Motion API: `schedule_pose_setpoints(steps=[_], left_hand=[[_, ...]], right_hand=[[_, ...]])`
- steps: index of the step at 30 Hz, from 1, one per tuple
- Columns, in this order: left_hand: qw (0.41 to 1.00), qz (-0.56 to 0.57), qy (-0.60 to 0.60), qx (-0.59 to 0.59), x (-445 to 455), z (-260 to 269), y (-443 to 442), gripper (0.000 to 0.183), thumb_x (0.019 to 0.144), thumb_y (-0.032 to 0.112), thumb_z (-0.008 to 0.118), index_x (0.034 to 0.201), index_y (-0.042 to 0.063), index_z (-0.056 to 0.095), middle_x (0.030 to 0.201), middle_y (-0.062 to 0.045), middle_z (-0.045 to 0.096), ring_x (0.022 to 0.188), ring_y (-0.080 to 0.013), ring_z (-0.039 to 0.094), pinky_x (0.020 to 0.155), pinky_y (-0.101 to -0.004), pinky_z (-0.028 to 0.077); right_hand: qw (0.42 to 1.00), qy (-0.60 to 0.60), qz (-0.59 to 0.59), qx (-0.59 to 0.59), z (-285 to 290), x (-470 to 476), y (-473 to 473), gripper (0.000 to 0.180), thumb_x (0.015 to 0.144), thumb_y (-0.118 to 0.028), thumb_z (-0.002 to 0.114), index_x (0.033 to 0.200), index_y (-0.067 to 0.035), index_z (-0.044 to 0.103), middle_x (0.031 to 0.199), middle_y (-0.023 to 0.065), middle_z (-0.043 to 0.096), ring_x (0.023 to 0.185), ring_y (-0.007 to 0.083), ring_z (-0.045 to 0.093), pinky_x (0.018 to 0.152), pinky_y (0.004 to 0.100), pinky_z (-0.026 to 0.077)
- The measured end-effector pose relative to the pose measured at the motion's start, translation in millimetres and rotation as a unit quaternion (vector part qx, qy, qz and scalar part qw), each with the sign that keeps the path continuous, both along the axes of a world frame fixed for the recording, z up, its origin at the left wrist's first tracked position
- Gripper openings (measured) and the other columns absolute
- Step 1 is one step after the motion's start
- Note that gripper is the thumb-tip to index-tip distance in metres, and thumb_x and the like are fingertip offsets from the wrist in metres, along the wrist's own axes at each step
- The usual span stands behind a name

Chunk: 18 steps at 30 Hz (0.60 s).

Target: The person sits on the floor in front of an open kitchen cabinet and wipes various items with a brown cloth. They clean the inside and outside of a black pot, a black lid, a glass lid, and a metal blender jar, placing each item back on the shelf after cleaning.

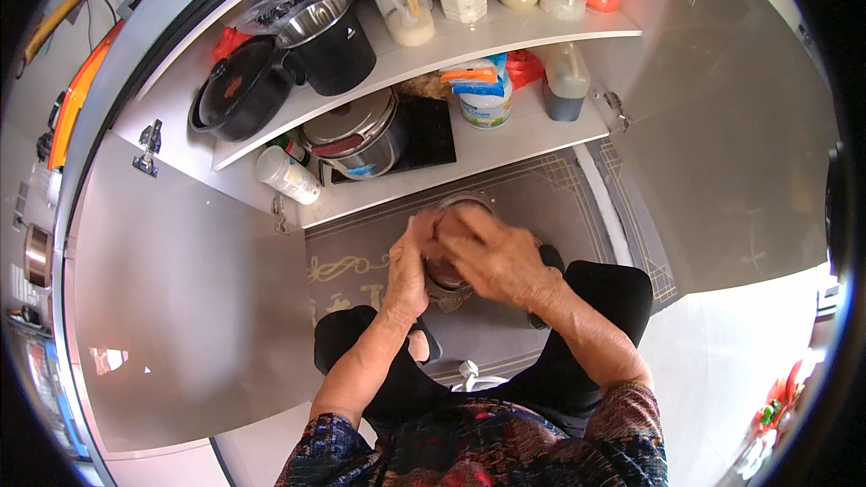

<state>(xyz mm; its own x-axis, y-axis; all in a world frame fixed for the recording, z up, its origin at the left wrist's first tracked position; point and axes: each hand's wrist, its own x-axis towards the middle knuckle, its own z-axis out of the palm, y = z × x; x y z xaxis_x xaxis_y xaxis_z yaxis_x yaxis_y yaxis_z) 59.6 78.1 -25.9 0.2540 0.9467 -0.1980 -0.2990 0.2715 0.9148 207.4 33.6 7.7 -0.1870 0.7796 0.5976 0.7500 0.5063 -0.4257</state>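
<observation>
Both of my hands meet in front of me, low over a dark patterned floor mat. My left hand is raised on its side, its fingers near a blurred reddish-brown thing at the fingertips. My right hand reaches across from the right with bent, motion-blurred fingers close to the left one. Whether either hand grips something cannot be made out. Below and partly behind them stands a round container with a clear or metallic rim, mostly covered by the hands.
An open cupboard holds a black lidded pot, a pressure cooker, a white canister, jars and a bottle. Its left door and right door stand open on both sides. My knees flank the container.
</observation>
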Motion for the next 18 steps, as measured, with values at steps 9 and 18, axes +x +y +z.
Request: schedule_pose_setpoints(steps=[9, 18], left_hand=[[0.982, 0.027, -0.181, -0.045, -26.3, 12.9, 32.1, 0.063, 0.088, 0.059, 0.045, 0.117, 0.004, 0.052, 0.103, -0.009, 0.062, 0.079, -0.0199, 0.063, 0.063, -0.0408, 0.058], [0.962, -0.059, -0.252, -0.083, -31.4, 21.8, 30.4, 0.061, 0.093, 0.053, 0.042, 0.12, 0.0, 0.051, 0.107, -0.013, 0.062, 0.087, -0.023, 0.064, 0.079, -0.0397, 0.055]], right_hand=[[0.973, 0.133, -0.142, -0.126, -13.1, 57.9, -4.9, 0.024, 0.078, -0.018, 0.061, 0.101, -0.01, 0.064, 0.09, 0.011, 0.059, 0.08, 0.0309, 0.062, 0.07, 0.0411, 0.05], [0.724, 0.472, 0.08, -0.496, -9.0, 55.3, -17.5, 0.025, 0.086, -0.022, 0.064, 0.096, 0.0, 0.065, 0.079, 0.0012, 0.062, 0.075, 0.0088, 0.056, 0.072, 0.0233, 0.047]])
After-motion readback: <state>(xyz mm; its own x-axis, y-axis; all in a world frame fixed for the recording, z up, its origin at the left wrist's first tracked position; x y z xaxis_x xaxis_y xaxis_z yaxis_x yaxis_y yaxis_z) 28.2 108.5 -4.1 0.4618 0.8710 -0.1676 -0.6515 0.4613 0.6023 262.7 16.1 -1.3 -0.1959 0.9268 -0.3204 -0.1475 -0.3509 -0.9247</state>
